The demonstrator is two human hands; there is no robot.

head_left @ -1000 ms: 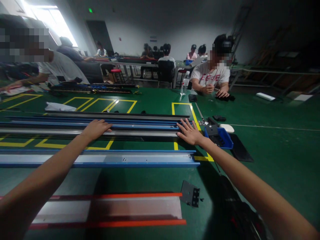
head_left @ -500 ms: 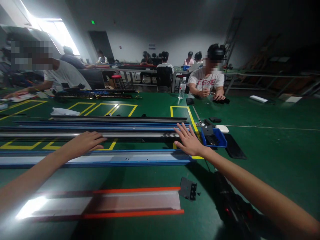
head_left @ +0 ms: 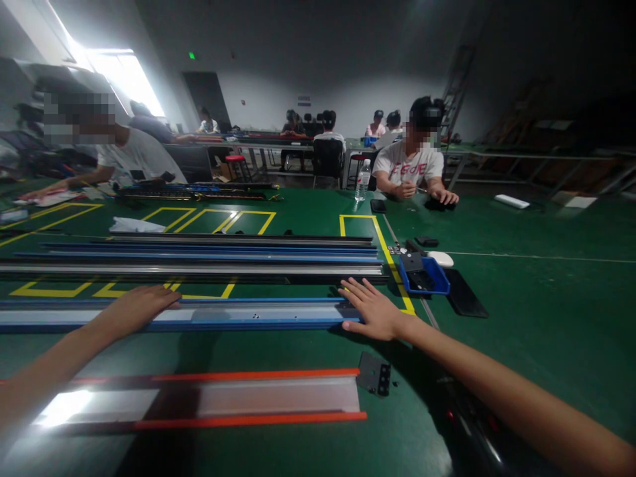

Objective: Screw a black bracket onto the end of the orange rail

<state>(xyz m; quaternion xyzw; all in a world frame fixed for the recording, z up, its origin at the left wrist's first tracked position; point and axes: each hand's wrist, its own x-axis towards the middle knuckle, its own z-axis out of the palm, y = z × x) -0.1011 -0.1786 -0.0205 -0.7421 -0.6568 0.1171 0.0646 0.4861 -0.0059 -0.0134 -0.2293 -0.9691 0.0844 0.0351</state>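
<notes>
Palm down, my left hand (head_left: pixel 139 308) is over the blue-edged metal channel (head_left: pixel 278 313), its fingers stretched out. At the channel's right end is my right hand (head_left: pixel 372 310), with fingers spread and thumb apart. Neither hand is closed round anything; whether they press on the channel I cannot tell. Nearer to me lies a channel with orange edges (head_left: pixel 278 396), partly in shadow. A dark bracket with holes (head_left: pixel 373 374) rests by its right end. Beyond my hands lies a long black-edged channel (head_left: pixel 278 269).
Thinner blue rails (head_left: pixel 209 250) and a dark rail (head_left: pixel 238 238) lie farther back. At right are a blue bin (head_left: pixel 437 285) with dark parts, a black flat slab (head_left: pixel 467 295) and a white rounded object (head_left: pixel 440 259). A bottle (head_left: pixel 362 181) stands near a person (head_left: pixel 410 162) across the table.
Both hands have come back toward me, from about the black-edged channel to the blue-edged one. My left hand has also shifted left. The channels stay in place.
</notes>
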